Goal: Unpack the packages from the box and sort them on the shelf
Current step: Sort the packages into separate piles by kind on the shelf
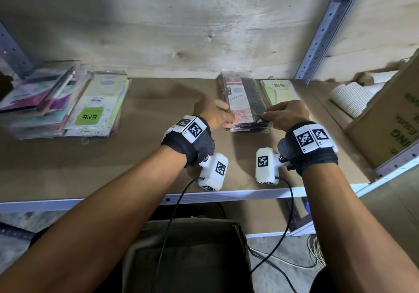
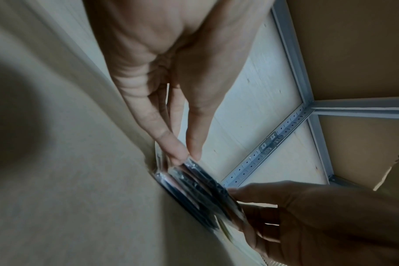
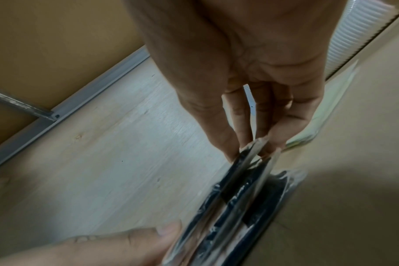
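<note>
On the shelf (image 1: 158,161), left hand (image 1: 213,115) and right hand (image 1: 286,114) pinch the package stack (image 1: 246,109) between them.

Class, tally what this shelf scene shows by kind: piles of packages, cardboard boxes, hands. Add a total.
Piles of packages: 4 (purple pile, green-label pile, pink-and-black pile, pale green pile)
Cardboard boxes: 2 (shelf box, floor box)
Hands: 2 (left hand, right hand)
Total: 8
</note>
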The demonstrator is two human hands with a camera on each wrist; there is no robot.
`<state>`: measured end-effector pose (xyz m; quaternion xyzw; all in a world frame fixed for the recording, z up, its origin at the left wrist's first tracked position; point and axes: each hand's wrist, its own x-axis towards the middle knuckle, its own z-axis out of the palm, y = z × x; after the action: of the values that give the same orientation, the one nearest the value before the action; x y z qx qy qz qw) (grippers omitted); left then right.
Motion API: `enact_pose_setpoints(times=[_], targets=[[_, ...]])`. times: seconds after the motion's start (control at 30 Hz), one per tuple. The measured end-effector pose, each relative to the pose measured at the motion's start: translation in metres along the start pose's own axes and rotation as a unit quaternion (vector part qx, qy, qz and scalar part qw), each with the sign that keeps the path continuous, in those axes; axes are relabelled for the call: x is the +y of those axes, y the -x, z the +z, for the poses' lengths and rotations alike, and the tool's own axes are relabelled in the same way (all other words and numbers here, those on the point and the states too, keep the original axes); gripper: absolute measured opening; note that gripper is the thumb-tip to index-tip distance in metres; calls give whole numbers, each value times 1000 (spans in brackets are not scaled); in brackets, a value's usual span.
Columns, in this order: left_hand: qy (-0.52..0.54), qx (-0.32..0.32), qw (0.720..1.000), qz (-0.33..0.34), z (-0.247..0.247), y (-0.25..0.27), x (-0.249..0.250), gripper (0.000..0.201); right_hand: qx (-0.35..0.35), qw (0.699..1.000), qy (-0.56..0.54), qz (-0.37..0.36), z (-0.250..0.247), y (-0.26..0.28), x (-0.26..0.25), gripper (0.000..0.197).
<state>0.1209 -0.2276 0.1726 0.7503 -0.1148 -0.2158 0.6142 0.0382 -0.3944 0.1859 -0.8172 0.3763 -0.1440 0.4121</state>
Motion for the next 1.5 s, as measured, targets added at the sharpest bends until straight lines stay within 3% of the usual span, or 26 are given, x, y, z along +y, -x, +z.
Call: enact_pose_setpoints(times=[0.53,0.73,0.83,0.93,1.17,1.33,1.5], targets=[[-46,20,998,25,-6,-9,-3,49,-12,999,29,-7,-8,1,-7,29],[-23,83,995,48,-51,-5,-1,26,69,989,15,-130,-2,19,-31,17],[-28,117,991,60,-87,7,-1,12,-17,984,-21,-175,19,35,-41,12],[-63,162,982,73,-135,23,-4,16,-140,973,-77,-168,51,60,-50,5],[-50,249,965,69,-235,48,-6,17,-316,934,-95,-139,141,100,-103,10],[-47,290,954,66,-293,68,-12,19,-344,931,-60,-103,211,120,-159,9],[-57,284,956,39,-314,76,-25,15,-280,951,50,-119,255,124,-192,68]])
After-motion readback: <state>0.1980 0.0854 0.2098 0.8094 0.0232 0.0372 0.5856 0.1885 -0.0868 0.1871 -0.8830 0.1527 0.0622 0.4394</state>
